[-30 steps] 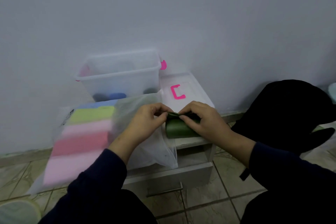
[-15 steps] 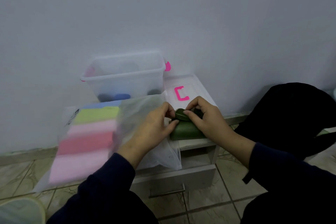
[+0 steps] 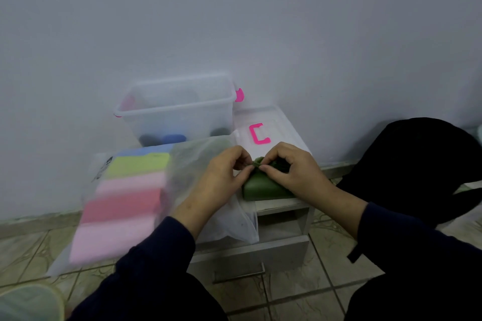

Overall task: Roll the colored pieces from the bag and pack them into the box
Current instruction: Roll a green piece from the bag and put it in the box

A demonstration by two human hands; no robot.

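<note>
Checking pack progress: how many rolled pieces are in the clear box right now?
3 visible through the wall of the clear plastic box: a dark roll at front left, a blue roll beside it, another dark roll at front right. The frosted wall may hide more.

I am in a room of a home, sitting low by the floor. The tiled floor (image 3: 294, 292) under me meets a plain painted wall (image 3: 234, 21) at a skirting strip. I work at a small white bedside cabinet (image 3: 281, 219) with a drawer (image 3: 250, 255), pushed against that wall.
</note>
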